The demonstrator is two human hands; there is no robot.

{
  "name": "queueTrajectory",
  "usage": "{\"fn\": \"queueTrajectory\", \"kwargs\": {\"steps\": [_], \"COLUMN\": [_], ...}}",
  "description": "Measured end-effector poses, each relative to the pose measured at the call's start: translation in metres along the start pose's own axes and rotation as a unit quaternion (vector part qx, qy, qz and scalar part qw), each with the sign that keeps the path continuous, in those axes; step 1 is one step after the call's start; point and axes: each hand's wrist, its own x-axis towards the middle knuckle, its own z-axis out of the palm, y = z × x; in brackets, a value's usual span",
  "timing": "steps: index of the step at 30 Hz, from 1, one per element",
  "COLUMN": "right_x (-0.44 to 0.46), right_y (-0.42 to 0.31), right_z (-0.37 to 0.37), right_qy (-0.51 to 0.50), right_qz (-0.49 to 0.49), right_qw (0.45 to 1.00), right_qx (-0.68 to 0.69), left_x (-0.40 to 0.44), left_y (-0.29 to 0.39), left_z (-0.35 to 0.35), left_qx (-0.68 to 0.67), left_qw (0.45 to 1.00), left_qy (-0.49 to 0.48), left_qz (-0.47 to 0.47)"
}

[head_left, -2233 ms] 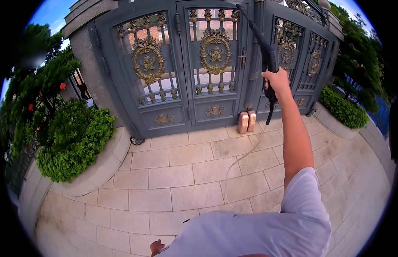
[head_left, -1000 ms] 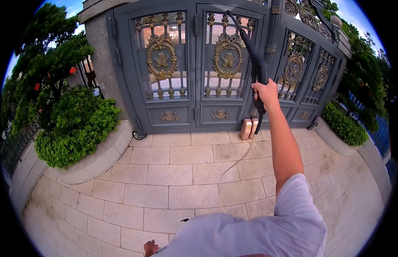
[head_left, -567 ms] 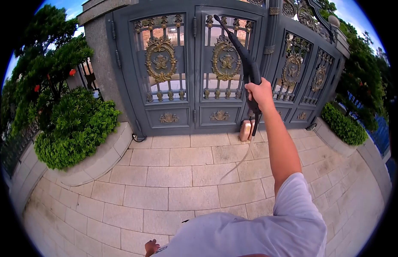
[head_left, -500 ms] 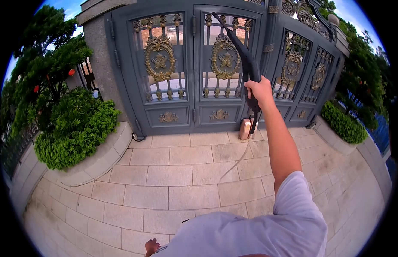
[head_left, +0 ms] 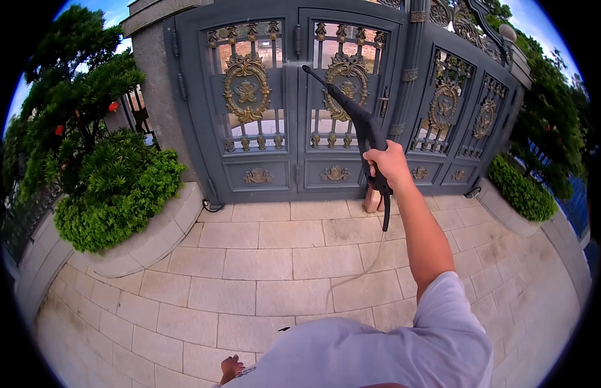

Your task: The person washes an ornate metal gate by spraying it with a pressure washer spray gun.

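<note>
My right hand (head_left: pixel 389 161) is wrapped round the grip of a black pressure washer gun (head_left: pixel 360 116). The gun's long nozzle tilts up and left across the grey metal gate (head_left: pixel 298 136), with its tip near the hinge between two panels. A faint mist shows at the tip. Below the grip a pale hose (head_left: pixel 377 255) trails down to the paving. Low in the view, beside my shirt, hangs my left hand (head_left: pixel 231 368); its fingers look loosely bent and slightly apart, with nothing visible in them.
A pinkish box-like object (head_left: pixel 373 200) stands at the gate's foot, partly behind the gun. Curved stone planters with a left shrub (head_left: pixel 119 207) and a right hedge (head_left: pixel 523 191) flank the stone paving (head_left: pixel 236 294). A stone pillar (head_left: pixel 153 97) borders the gate.
The gun's nozzle tip has swung down and left, from the upper part of the panel toward the hinge. My right hand has lowered slightly, and the hose has shifted. The mist is now visible.
</note>
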Motion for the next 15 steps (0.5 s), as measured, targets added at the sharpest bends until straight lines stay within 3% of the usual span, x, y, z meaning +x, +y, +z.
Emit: {"fn": "queueTrajectory", "kwargs": {"steps": [8,15], "right_x": [0.047,0.031], "right_y": [-0.102,-0.031], "right_z": [0.022,0.044], "right_qy": [0.023,0.038], "right_qz": [-0.125,-0.089], "right_qw": [0.992,0.995], "right_qx": [0.006,-0.023], "left_x": [-0.023,-0.054], "left_y": [0.010,-0.009], "left_z": [0.010,0.011], "left_qx": [-0.068,-0.036], "left_qw": [0.997,0.999], "left_qy": [0.000,-0.003], "left_qz": [-0.035,-0.022]}}
